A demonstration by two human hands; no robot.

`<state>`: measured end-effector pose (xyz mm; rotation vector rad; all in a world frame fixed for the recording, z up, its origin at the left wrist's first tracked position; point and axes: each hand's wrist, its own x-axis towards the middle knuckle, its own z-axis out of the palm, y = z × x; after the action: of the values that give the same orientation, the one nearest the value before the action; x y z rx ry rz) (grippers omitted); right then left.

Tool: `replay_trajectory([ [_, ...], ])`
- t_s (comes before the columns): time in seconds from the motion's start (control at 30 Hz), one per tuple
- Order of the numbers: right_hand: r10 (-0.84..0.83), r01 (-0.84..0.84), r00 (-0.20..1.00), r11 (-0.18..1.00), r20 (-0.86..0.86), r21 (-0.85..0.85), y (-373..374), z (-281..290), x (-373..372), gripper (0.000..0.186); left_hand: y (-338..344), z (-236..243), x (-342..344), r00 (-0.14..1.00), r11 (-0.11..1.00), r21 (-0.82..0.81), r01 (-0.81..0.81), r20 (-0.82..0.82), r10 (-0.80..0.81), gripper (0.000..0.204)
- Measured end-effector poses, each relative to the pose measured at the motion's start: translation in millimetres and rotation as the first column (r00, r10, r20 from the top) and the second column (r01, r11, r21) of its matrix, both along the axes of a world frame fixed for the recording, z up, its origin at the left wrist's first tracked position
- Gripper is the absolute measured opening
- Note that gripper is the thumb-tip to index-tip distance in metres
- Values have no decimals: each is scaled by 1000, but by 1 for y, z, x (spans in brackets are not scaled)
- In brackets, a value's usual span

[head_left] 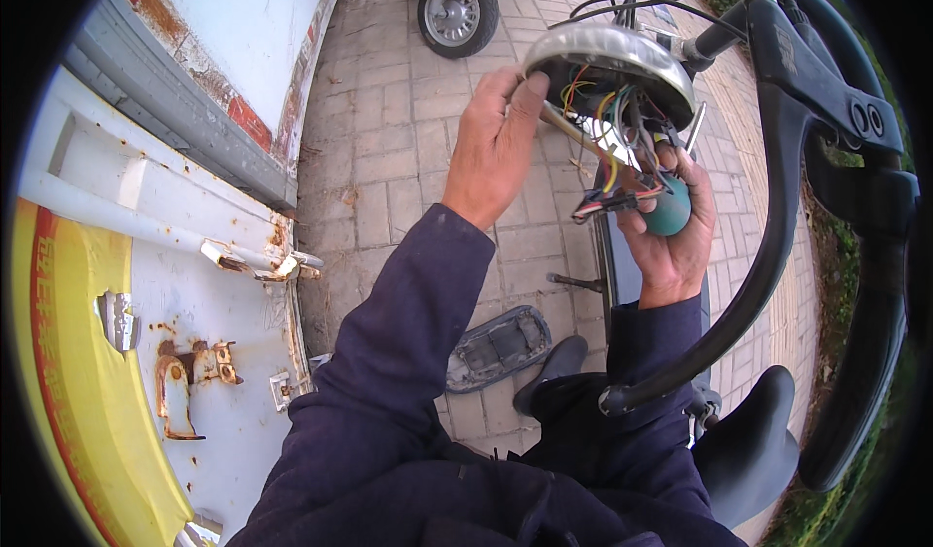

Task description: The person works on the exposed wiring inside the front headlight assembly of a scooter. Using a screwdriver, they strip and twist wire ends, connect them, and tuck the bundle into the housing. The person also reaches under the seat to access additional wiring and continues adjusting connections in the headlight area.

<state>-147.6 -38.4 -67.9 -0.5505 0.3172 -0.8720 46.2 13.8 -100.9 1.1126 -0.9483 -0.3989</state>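
A round lamp housing point(622, 47) with a clear, silvery rim hangs open below the handlebar, and a bundle of coloured wires point(632, 124) spills from it. My left hand point(498, 139) pinches the housing's left edge between thumb and fingers. Beneath the wires, my right hand point(680, 231) is closed around a rounded green thing point(669, 207), whose kind I cannot make out. Wire ends with small dark connectors point(614, 200) lie against that hand's fingers. Part of the housing's inside is in shadow.
Black bicycle frame tubing point(777, 158) curves close along my right arm, with a black saddle point(746, 450) below. A rusty white metal panel point(233, 294) stands at left. A dark tray-like part point(501, 350) lies on the paving by my shoe. A pink scooter point(457, 8) stands farther off.
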Motion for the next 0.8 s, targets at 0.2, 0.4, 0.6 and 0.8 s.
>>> replay_trajectory([
  [0.2,42,-51,996,993,-84,-103,1,6,3,20,5,11,0,957,961,36,-274,110,269,42],
  [0.4,-234,74,941,847,-243,-526,4,6,8,31,12,29,-6,963,963,27,-268,25,267,38],
  [0.6,-284,66,928,761,-241,-645,9,4,12,23,23,41,-4,960,960,35,-279,29,278,34],
  [0.8,-277,6,912,746,-303,-666,5,0,9,14,27,47,-15,866,952,-41,-304,404,294,38],
])
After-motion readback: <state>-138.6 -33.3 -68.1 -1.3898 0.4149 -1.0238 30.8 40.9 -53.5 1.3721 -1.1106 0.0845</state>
